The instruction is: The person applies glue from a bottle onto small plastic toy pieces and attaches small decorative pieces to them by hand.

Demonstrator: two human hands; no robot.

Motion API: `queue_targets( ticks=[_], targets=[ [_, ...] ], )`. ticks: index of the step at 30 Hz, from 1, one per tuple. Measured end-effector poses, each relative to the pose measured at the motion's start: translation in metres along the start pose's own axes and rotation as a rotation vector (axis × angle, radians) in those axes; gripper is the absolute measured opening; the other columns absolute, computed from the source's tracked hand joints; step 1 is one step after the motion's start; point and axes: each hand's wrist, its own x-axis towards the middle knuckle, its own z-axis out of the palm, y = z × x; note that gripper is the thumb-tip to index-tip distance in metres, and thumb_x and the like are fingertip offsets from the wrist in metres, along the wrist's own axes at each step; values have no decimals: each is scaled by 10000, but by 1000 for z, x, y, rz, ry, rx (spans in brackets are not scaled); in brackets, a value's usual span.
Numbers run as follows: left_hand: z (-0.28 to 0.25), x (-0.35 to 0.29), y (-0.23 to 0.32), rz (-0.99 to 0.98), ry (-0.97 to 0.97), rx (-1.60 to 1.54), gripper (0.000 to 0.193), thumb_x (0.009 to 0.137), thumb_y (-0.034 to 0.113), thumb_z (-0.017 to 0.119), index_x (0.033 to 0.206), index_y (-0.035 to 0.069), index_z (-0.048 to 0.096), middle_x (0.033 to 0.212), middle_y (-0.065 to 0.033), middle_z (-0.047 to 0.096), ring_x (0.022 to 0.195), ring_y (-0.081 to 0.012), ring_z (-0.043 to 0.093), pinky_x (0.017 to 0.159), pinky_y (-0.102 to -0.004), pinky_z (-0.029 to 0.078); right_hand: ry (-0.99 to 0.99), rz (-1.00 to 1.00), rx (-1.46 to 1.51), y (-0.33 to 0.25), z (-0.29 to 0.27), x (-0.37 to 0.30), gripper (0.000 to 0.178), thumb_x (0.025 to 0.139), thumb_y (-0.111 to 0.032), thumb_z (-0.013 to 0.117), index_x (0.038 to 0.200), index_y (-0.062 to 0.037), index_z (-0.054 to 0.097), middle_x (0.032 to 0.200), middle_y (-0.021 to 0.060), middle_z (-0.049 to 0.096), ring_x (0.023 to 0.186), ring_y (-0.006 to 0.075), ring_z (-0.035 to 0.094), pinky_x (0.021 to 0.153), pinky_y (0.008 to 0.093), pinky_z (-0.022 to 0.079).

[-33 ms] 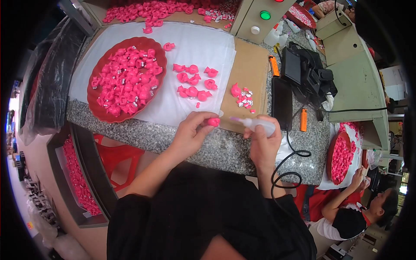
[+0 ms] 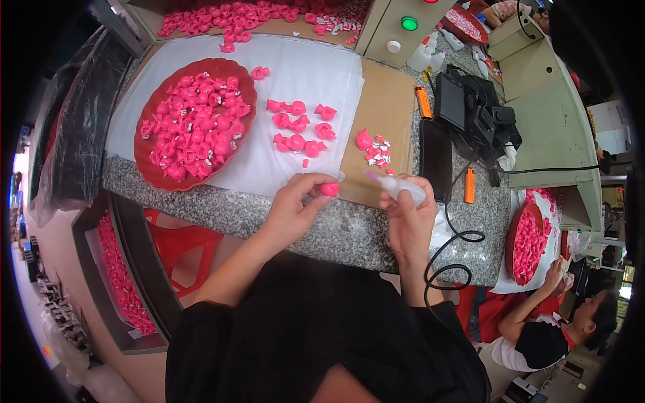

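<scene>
Over the counter's front edge, my left hand (image 2: 299, 203) pinches a small round pink plastic piece (image 2: 330, 189) between thumb and fingertips. My right hand (image 2: 411, 213) is closed around a small translucent squeeze bottle (image 2: 407, 190) with a thin purplish nozzle. The nozzle points left toward the pink piece, with a gap between them. Several similar pink pieces (image 2: 297, 123) lie in short rows on white paper (image 2: 322, 74). Beside them, on brown cardboard (image 2: 386, 101), rests a small heap of pink and silvery bits (image 2: 378, 154) with one larger pink piece (image 2: 363, 140).
A red scalloped tray (image 2: 139, 164) heaped with pink pieces stands at left. Right of the cardboard are a black flat device (image 2: 437, 158), orange lighters (image 2: 469, 186) and a looping black cable (image 2: 451, 267). Another person (image 2: 537, 329) works at far right.
My right hand has drawn the squeeze bottle's nozzle slightly up and to the right, farther from the pink piece. My left hand stays almost in place.
</scene>
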Motion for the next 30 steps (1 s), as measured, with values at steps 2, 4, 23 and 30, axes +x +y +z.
queue_targets(
  ticks=[2, 4, 23, 30],
  targets=[
    [1, -1, -4, 10, 3, -46, 264, 743, -9, 579, 1002, 26, 540, 908, -76, 554, 773, -132, 510, 710, -250, 425, 120, 215, 369, -5, -1, 8, 220, 748, -9, 611, 892, -37, 447, 869, 101, 561, 757, 174, 592, 632, 250, 501],
    [3, 0, -4, -20, 49, -184, 258, 710, -24, 617, 948, 9, 523, 937, -67, 548, 762, -90, 495, 711, -222, 421, 80, 234, 263, -5, -12, 12, 217, 738, -4, 619, 871, -41, 453, 855, 98, 564, 755, 167, 588, 629, 246, 497],
    [8, -4, 11, -280, -91, -719, 213, 743, -40, 598, 894, 18, 459, 859, -42, 521, 739, -71, 524, 591, -217, 481, -11, 303, -165, -24, -31, 36, 218, 816, -178, 563, 929, 5, 525, 816, 79, 603, 734, 159, 598, 703, 277, 461],
    [10, -5, 3, -270, -108, -779, 213, 737, -41, 608, 878, 19, 459, 844, -35, 509, 736, -72, 524, 595, -217, 485, 197, 195, -896, 0, -27, 45, 369, 653, -311, 694, 708, 27, 559, 621, 107, 579, 613, 202, 592, 537, 319, 434]
  ],
)
